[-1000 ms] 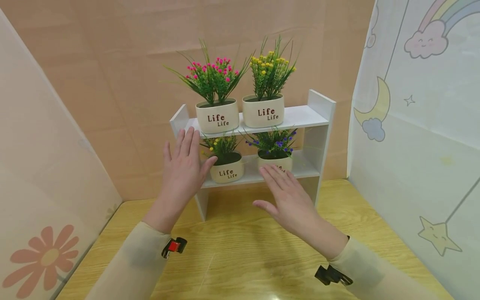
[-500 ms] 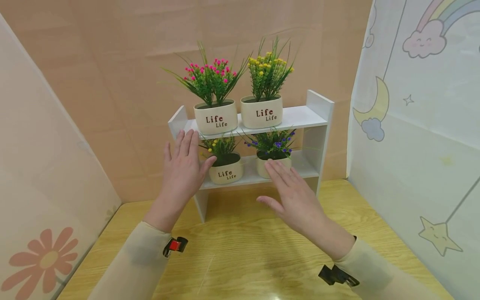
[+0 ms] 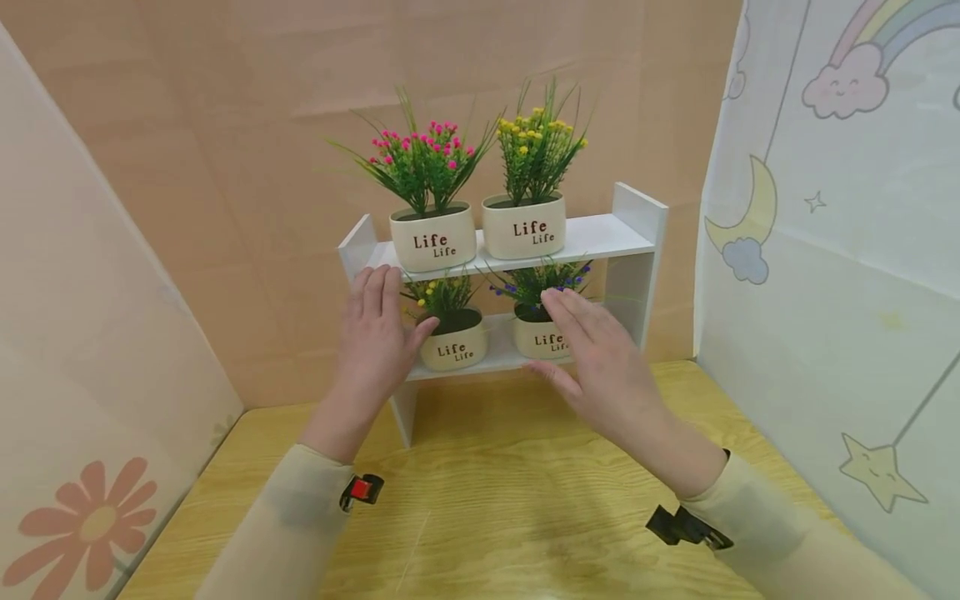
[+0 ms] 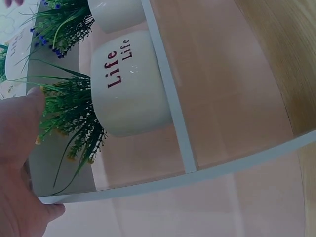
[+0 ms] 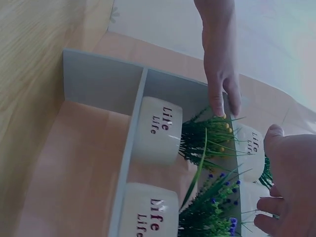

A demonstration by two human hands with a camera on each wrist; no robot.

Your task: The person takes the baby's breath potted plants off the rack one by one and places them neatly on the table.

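Note:
A white two-tier shelf [image 3: 615, 233] stands on the table with flowerpots marked "Life". My left hand [image 3: 375, 337] is at its upper left front corner. In the right wrist view, the left thumb and fingers lie on either side of the board edge. Open, with fingers together and thumb apart, my right hand [image 3: 611, 362] hovers before the lower right flowerpot [image 3: 534, 337] with purple flowers, partly covering it. The lower left flowerpot [image 3: 452, 348] has yellow flowers. On the top tier sit a pink-flowered pot [image 3: 432, 240] and a yellow-flowered pot [image 3: 523, 227].
The wood-grain table [image 3: 480, 500] spreads beneath the shelf. A peach backdrop [image 3: 225, 183] hangs behind; a flower-printed panel [image 3: 90, 375] is at left and a white panel [image 3: 825, 275] with moon, star and rainbow prints at right. Both wrists carry black straps.
My right hand has risen and moved right, from below the purple-flowered pot to in front of it. My left hand has shifted slightly right, its fingers now closer in at the shelf corner.

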